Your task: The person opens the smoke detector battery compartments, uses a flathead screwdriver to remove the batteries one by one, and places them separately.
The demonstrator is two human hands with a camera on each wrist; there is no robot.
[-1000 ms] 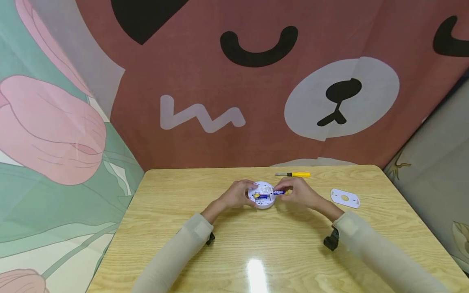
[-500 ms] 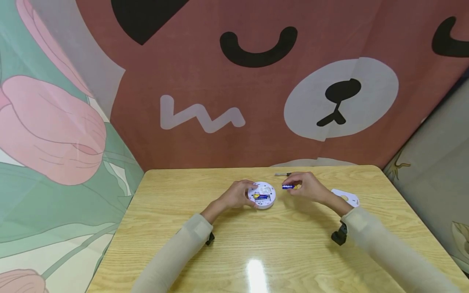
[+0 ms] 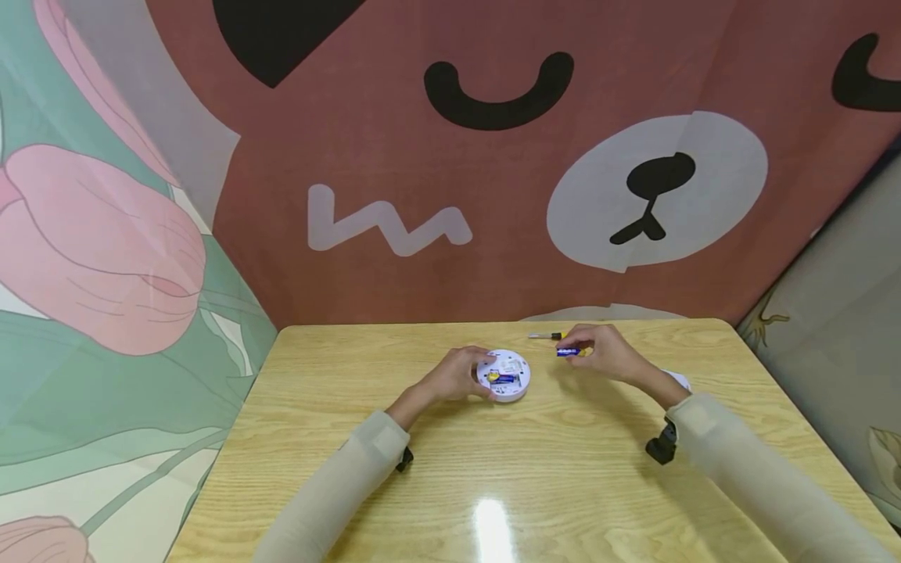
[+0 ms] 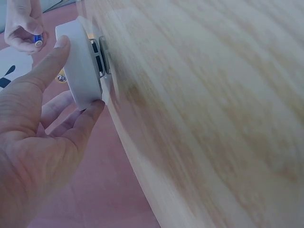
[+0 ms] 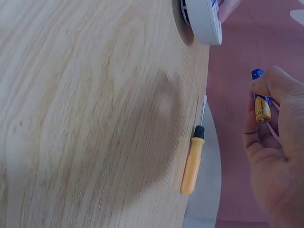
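Note:
My left hand (image 3: 454, 374) grips a round white smoke detector (image 3: 519, 364) by its left edge, thumb and fingers on opposite sides. Its back faces up in the head view, and a blue-and-yellow battery (image 3: 504, 378) lies in the compartment there. To the right, my right hand (image 3: 608, 353) pinches another blue-and-gold battery (image 5: 259, 97) between thumb and fingers, held above the table and apart from the detector. In the left wrist view, the detector's white side (image 4: 78, 66) shows between thumb and fingers, with dark vents facing the table.
A yellow-handled screwdriver (image 5: 192, 164) lies near the table's back edge, partly hidden by the right hand in the head view. Behind the right wrist, a white mounting plate (image 3: 680, 379) is mostly covered. The wooden table (image 3: 493, 461) meets a patterned cloth (image 3: 394, 289) at the back.
My right hand has drawn the battery off the detector, moving right and slightly away, and now covers the screwdriver handle and much of the plate. The left hand stays still.

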